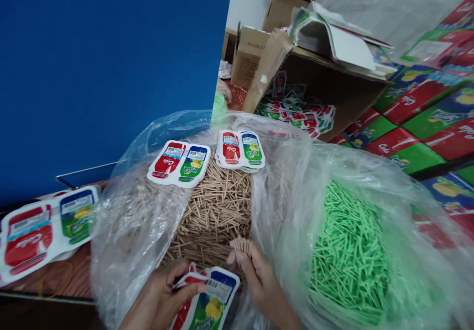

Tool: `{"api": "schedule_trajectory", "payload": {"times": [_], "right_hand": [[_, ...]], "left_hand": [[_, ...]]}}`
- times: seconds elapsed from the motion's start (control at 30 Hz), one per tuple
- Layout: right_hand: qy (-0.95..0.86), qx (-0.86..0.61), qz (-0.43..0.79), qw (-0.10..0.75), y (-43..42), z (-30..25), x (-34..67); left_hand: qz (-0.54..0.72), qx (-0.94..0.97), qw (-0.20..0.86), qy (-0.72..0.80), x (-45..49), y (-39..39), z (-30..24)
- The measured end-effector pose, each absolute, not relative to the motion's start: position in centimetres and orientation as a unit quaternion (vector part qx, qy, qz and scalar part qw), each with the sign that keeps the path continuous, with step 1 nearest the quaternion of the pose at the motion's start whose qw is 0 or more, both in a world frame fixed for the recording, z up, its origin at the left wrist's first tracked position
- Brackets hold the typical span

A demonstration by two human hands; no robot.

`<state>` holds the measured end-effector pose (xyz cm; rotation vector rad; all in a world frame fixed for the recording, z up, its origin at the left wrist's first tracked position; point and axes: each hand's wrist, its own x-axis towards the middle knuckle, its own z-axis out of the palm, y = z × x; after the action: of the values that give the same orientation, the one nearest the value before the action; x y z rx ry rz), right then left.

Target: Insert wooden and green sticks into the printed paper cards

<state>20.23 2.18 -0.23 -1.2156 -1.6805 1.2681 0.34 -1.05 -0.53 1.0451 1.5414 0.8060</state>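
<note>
My left hand [166, 290] is closed on a double-jar printed card [213, 295], one half red and the other blue and green, at the bottom middle. My right hand [255, 275] pinches a small bunch of brown sticks [242, 246] just right of the card. Below both hands lies a heap of loose brown sticks [218, 201] in a clear plastic bag [137, 211]. Two more lots of printed cards rest at the far side of that heap: a left card [179, 163] and a right stack [240, 149].
Green sticks [350, 256] fill another clear bag on the right. Larger printed cards [48, 231] lie on the table at left. Behind stands a cardboard box [322, 78] holding many cards, beside stacked printed cartons [418, 117]. A blue panel [111, 48] rises at upper left.
</note>
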Motion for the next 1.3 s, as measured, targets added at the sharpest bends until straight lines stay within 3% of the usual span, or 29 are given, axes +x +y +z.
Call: {"api": "schedule_trajectory", "payload": {"times": [0.1,0.23,0.3,0.47,0.63,1.0,1.2,1.3], "right_hand": [[-0.728,-0.462,0.385,0.329,2.7,-1.4,20.8],[-0.734,-0.485,0.286,0.380,3.4,-1.4,21.0],[-0.672,-0.515,0.316,0.428,3.4,-0.2,20.7],[-0.466,-0.475,0.537,0.519,2.3,2.3,18.9],[-0.495,-0.418,0.622,0.440,1.4,1.8,17.1],[-0.696,-0.409,0.526,0.267,1.0,3.7,17.8],[-0.690,-0.430,0.454,0.363,0.2,4.3,19.0],[-0.790,-0.370,0.385,0.300,0.3,4.7,19.4]], "left_hand": [[0.339,0.431,0.583,0.600,-0.1,-1.1,-0.4],[0.293,0.479,0.597,0.573,-0.4,-1.0,-0.4],[0.274,0.512,0.574,0.577,-0.4,-0.9,-0.3],[0.243,0.610,0.486,0.577,0.2,-0.4,0.3],[0.227,0.655,0.480,0.537,0.8,-0.1,0.8],[0.323,0.588,0.580,0.461,0.3,-0.6,-0.4],[0.334,0.676,0.479,0.448,0.6,-0.3,0.5],[0.348,0.700,0.457,0.424,0.5,0.2,1.2]]}}
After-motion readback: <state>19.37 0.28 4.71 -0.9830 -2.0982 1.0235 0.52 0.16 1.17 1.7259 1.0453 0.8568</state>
